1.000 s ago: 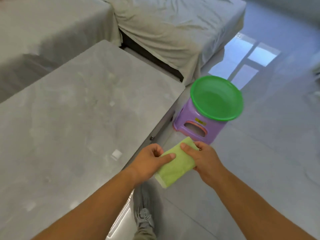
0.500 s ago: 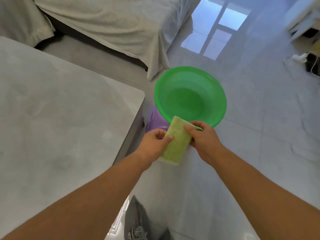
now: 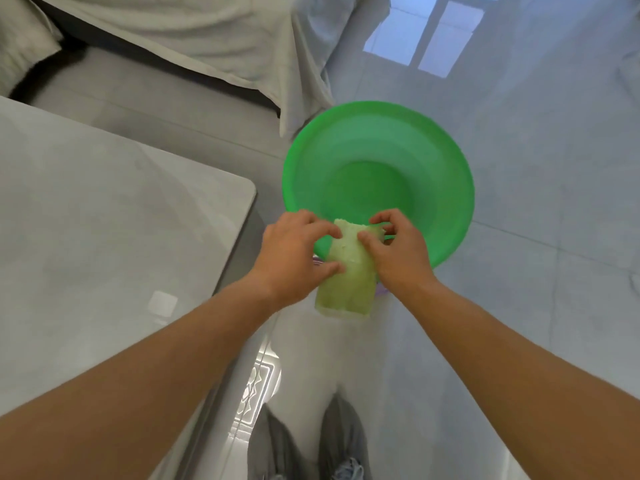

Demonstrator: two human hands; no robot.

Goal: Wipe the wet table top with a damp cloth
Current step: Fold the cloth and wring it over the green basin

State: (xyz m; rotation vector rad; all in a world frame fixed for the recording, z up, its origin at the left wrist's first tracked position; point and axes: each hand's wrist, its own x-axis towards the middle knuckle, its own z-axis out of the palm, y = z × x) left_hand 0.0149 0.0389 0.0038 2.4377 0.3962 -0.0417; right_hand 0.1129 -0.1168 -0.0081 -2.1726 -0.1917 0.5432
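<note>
Cloth (image 3: 346, 271) is held folded at the near rim of the basin (image 3: 377, 174), pinched by left hand (image 3: 294, 258) and right hand (image 3: 398, 258) fingers. Likely soft, limp, soaked-heavy; best gripped bunched. Surface (image 3: 104, 220) left of basin.

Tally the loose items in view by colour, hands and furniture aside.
Green: 2, the basin and the cloth held in both hands
Purple: 1, the stool, only slivers showing under the basin
Total: 3
</note>
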